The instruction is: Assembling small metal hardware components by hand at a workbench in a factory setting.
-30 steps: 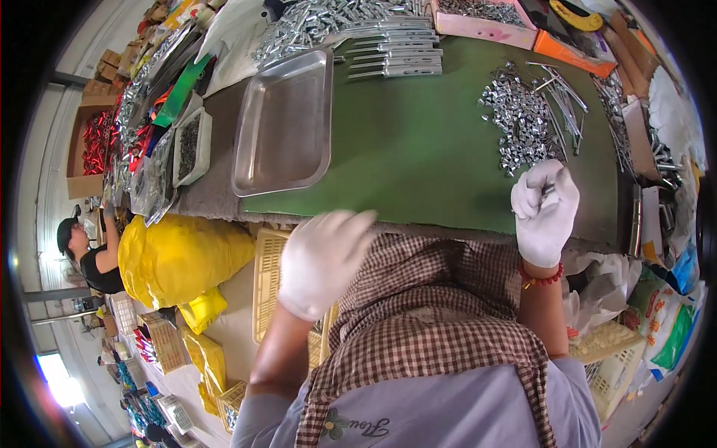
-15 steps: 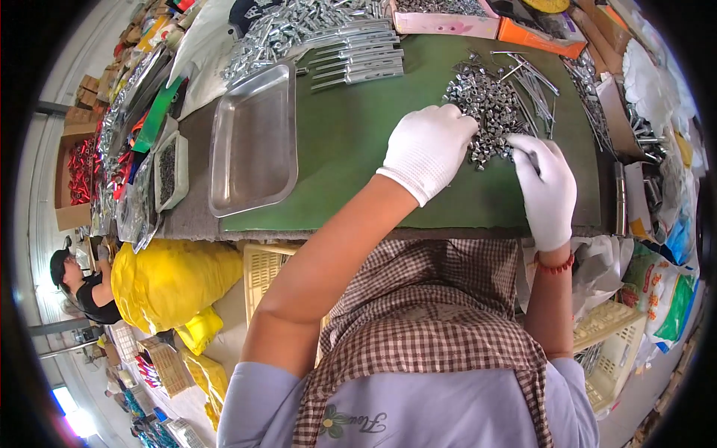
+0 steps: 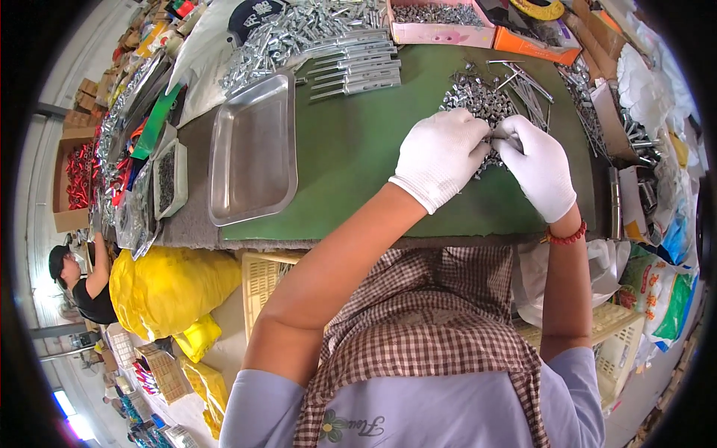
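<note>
So nearest is the wearer's checkered apron (image 3: 426,336), right up against the bench (image 3: 351,168), and past it both gloved hands meet over the small shiny metal pieces (image 3: 474,97). The left hand (image 3: 441,157) and right hand (image 3: 539,160) both have fingers curled in, tips almost together, but whatever might be pinched there is too small and covered, so can't tell if either one's actually gripping a piece. The pile lies right under and just beyond the fingertips, probably so nobody has to reach far, with thin metal rods (image 3: 532,93) next to it on the right, likely for the same reason. Over to the left there's a steel tray (image 3: 250,153), and further back a neat row of slim metal parts (image 3: 366,71), lined up maybe to make them easy to count or grab, with a big loose heap (image 3: 299,37) behind. Top's green with a dark strip along the left, pink box (image 3: 441,35) and orange box (image 3: 534,48) at the back. Room's a busy workshop: fat yellow sack (image 3: 172,280) on the left, then a co-worker (image 3: 93,284) in a dark cap, bright window (image 3: 71,414) way off
</note>
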### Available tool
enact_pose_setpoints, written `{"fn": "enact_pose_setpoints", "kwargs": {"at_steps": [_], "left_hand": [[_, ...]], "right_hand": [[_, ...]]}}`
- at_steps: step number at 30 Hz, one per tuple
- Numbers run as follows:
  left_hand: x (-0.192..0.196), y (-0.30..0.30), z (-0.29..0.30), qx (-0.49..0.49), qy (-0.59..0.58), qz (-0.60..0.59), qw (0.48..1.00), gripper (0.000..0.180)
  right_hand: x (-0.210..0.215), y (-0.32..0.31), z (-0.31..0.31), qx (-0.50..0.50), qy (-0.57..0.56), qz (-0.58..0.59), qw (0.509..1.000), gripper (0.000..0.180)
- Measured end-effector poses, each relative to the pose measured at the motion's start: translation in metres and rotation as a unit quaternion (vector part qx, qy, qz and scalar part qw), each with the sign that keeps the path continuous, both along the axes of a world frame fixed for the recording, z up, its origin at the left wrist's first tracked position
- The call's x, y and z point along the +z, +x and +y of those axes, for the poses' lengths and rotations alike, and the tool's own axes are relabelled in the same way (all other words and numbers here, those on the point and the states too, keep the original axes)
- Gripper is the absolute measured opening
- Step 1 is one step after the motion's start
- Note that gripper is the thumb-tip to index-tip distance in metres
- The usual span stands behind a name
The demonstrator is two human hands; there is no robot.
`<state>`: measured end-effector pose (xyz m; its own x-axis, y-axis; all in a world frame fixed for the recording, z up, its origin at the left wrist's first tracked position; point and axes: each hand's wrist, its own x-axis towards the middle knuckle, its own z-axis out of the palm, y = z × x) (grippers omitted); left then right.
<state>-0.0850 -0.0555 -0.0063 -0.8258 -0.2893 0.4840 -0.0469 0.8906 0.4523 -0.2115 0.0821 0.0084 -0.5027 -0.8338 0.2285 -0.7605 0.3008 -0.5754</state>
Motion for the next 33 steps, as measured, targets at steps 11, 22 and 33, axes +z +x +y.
{"fn": "enact_pose_setpoints", "kwargs": {"at_steps": [11, 22, 33], "left_hand": [[-0.001, -0.006, 0.001, 0.009, 0.014, -0.146, 0.989, 0.019], [0.006, -0.054, -0.063, 0.169, -0.057, -0.156, 0.972, 0.018], [-0.003, -0.075, -0.073, 0.173, -0.058, -0.196, 0.964, 0.017]], "right_hand": [[-0.003, -0.010, 0.004, 0.031, 0.001, 0.026, 0.999, 0.021], [0.014, -0.062, -0.066, 0.063, 0.022, 0.154, 0.986, 0.024], [0.014, -0.082, -0.125, 0.027, 0.232, 0.244, 0.941, 0.024]]}}
